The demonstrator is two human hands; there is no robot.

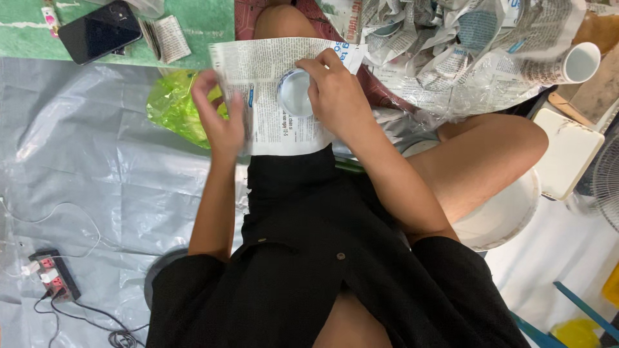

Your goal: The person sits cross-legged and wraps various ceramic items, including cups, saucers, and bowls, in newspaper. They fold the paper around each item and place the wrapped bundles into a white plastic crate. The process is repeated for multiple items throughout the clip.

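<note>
Nearest the camera is the person's own black garment (pixel 309 258), with both bare forearms reaching away from it over the lap. Low at the left, on the grey plastic sheet (pixel 84 161) that covers the floor, lies a power strip (pixel 53 276) with its cord.

The left hand (pixel 216 116) is at the left edge of a sheet of newspaper (pixel 274 125); its fingers (pixel 206 84) are loosely spread and curled, blurred, with the palm pressing the paper's edge. Whether they pinch the paper cannot be told.

The right hand (pixel 338 96) sits on the right side of the same sheet. Its fingers (pixel 320 62) curl over the top of a small glass cup (pixel 294 92), which lies on the paper with its round mouth facing the camera. The cup is directly left of the right palm, under the fingertips, and between the two hands.

Just beyond the left fingers a green plastic bag (pixel 171 106) shows behind the paper. Farther off, past the right fingers, is a heap of crumpled newspaper (pixel 451 45) with a white mug (pixel 580 63) at its right. At the far left lie a black phone (pixel 100 31) and a folded paper scrap (pixel 169 37).
</note>
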